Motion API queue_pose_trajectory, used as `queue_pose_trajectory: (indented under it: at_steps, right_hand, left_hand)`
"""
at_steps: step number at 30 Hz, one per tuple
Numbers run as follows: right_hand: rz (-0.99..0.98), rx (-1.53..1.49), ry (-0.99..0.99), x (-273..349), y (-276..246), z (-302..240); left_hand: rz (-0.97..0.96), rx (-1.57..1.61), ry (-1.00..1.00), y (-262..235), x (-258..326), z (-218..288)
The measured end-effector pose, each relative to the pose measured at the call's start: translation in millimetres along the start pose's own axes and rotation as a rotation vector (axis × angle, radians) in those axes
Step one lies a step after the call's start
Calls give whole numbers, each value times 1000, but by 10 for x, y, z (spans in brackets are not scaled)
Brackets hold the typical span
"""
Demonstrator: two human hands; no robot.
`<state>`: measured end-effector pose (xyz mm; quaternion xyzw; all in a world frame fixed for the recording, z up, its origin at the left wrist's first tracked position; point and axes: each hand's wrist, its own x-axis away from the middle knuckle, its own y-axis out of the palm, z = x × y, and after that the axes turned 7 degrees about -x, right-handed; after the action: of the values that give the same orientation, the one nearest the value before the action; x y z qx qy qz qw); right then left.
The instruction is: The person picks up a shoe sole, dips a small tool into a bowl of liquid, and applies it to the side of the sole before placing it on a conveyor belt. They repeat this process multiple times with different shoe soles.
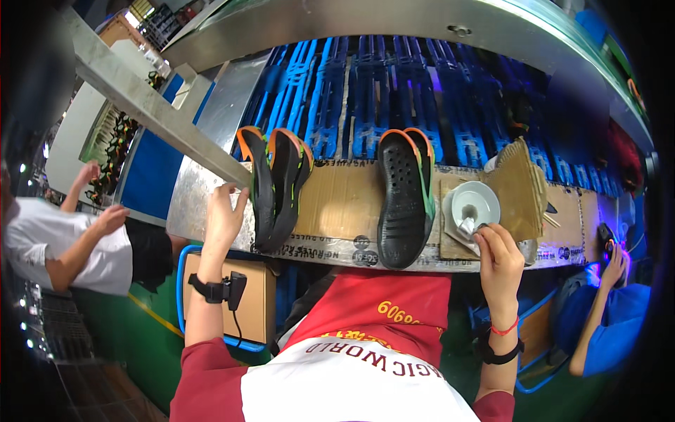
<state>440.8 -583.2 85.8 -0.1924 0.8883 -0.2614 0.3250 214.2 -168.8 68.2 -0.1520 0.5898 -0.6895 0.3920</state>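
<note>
My left hand (225,216) hovers beside the leftmost pair of black shoe soles (263,198), fingers loosely curled with thumb and fingertips apart, holding nothing visible. These soles stand on edge and have orange and green rims. At the middle, another pair of black soles (403,211) lies overlapped, the upper one showing small holes and ridges. My right hand (500,257) is closed in a pinch at the near rim of a white bowl (485,193). From its fingertips a small white wad (466,225) reaches into the bowl; its exact kind is unclear.
Cardboard (334,200) covers the worktable, with a folded brown cardboard piece (519,183) beside the bowl. Beyond runs a conveyor of blue-lit slats (380,98) under a metal frame. A slanted metal post (158,105) rises at left. Co-workers (77,243) are at both sides.
</note>
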Motion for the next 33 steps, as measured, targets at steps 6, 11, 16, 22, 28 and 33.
queue_pose_trajectory:
  at_steps: [6, 11, 16, 22, 28, 33]
  right_hand:
    - [34, 288, -37, -135, 103, 188]
    - [-48, 304, -15, -246, 215, 276]
    - [-158, 364, 66, -286, 283, 361]
    - [-184, 385, 22, -278, 285, 469]
    - [-162, 367, 5, -292, 217, 415]
    - [-127, 366, -13, -279, 139, 401]
  left_hand:
    - [-7, 297, 66, 550, -66, -358]
    - [41, 73, -51, 238, -66, -180]
    - [78, 575, -80, -268, -93, 154]
    - [-650, 1647, -431, -308, 113, 882]
    - [-797, 2023, -336, -34, 211, 1532]
    - [-897, 1957, -14, 28, 149, 1714]
